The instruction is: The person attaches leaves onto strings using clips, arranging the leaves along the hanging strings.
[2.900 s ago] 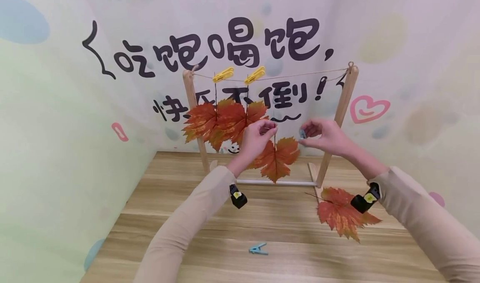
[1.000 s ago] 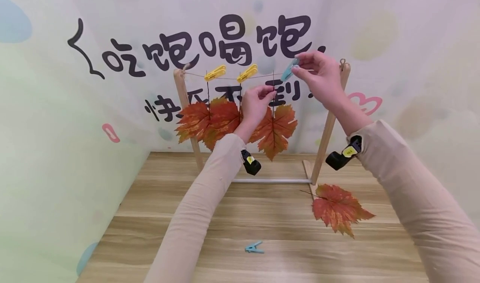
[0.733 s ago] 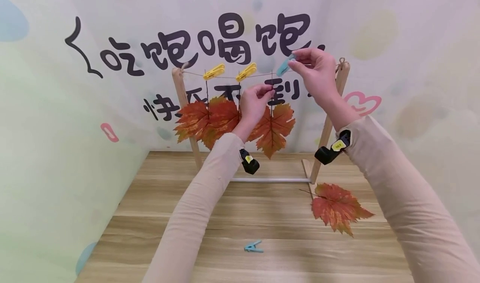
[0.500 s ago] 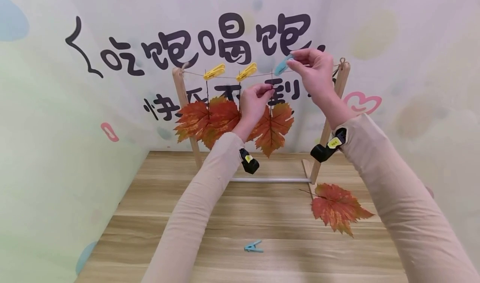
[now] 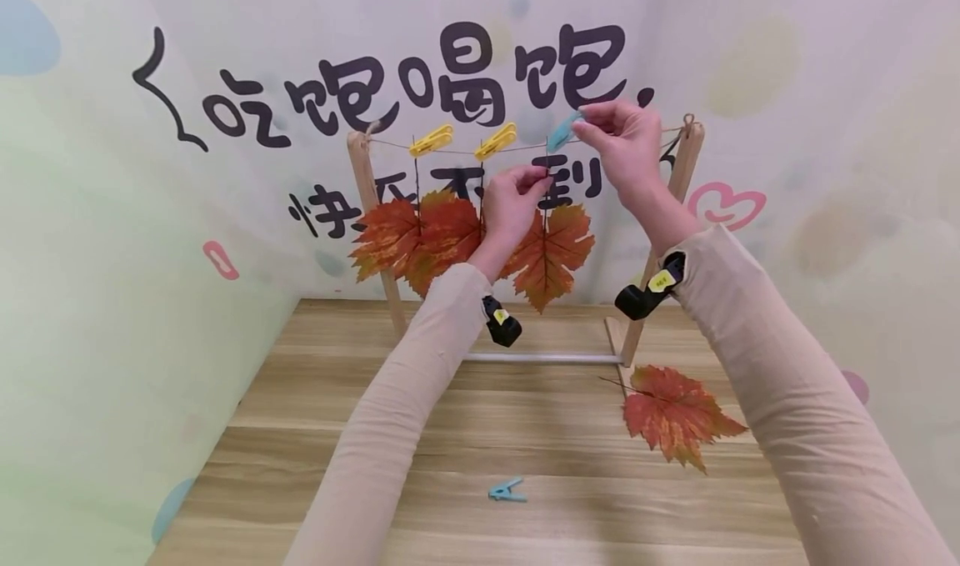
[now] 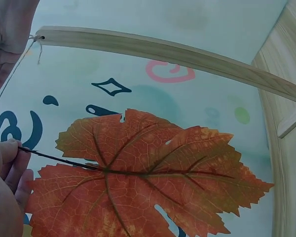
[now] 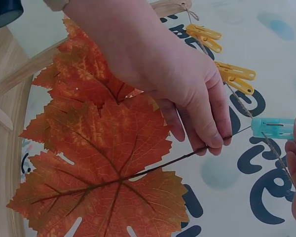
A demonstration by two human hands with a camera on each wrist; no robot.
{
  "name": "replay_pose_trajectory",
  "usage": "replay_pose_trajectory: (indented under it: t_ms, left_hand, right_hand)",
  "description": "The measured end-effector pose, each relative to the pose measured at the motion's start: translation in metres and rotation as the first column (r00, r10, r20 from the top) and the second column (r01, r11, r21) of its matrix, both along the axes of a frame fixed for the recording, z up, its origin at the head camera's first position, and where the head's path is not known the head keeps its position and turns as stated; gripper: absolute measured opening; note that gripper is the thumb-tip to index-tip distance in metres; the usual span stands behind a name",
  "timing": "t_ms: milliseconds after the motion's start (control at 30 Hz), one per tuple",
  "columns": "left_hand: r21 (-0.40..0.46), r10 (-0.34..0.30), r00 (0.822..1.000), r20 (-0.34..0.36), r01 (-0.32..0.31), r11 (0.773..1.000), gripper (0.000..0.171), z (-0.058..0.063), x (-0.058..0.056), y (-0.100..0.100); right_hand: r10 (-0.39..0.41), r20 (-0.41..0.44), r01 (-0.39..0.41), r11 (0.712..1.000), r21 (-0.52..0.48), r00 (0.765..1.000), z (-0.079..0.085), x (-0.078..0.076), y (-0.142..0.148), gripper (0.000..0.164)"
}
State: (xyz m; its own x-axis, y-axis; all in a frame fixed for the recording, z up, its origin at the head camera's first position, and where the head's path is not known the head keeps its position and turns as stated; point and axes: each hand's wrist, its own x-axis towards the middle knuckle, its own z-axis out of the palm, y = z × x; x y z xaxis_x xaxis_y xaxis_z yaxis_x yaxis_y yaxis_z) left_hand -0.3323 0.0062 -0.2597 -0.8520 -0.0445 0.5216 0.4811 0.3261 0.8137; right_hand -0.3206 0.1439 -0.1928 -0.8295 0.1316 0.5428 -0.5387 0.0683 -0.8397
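My left hand (image 5: 512, 206) pinches the dark stem of an orange-red artificial maple leaf (image 5: 553, 249), which hangs below the fingers. The stem's tip reaches up to the string. In my right hand (image 5: 628, 145), thumb and fingers pinch a light blue clothespin (image 5: 564, 131). The right wrist view has that clothespin's front end right at the string (image 7: 241, 106) and the stem tip (image 7: 245, 129). To the left, two yellow clothespins (image 5: 432, 141) on the string hold two similar leaves (image 5: 386, 232) by their stems. The left wrist view shows the pinched leaf from close up.
The string runs between the posts (image 5: 681, 166) of a wooden frame with a pale bottom rod (image 5: 547, 358). On the wood-grain table (image 5: 315, 466) lie another red leaf (image 5: 675, 412) at right and a blue clothespin (image 5: 508, 490) in front. A printed backdrop stands behind.
My left hand has lifted the leaf until its stem reaches the string. My right hand has raised the blue clothespin, then moved it left along the string to the stem tip.
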Motion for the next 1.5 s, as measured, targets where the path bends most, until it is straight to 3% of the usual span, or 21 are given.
replay_pose_trajectory:
  t_ms: [367, 800, 1200, 1500]
  left_hand:
    - [0.009, 0.013, 0.999, -0.038, -0.013, 1.0, 0.018, 0.0, -0.003, -0.001]
    - [-0.002, 0.012, 0.999, -0.033, -0.012, 1.0, 0.019, -0.003, -0.002, -0.004]
    - [-0.023, -0.006, 0.998, -0.058, 0.004, 1.0, 0.021, -0.006, 0.003, -0.008]
    - [-0.068, 0.043, 0.99, -0.135, -0.052, 0.996, 0.02, -0.009, 0.01, -0.019]
  right_hand:
    - [0.018, 0.061, -0.02, 0.999, 0.031, 0.998, -0.001, 0.0, -0.005, 0.03]
    - [0.001, 0.098, -0.006, 0.999, 0.047, 0.995, -0.002, 0.005, -0.004, 0.039]
    - [-0.022, 0.09, 0.008, 0.989, 0.144, 0.996, 0.0, 0.017, 0.001, 0.047]
    - [-0.039, 0.027, 0.033, 0.98, 0.199, 0.999, -0.008, 0.029, 0.01, 0.047]
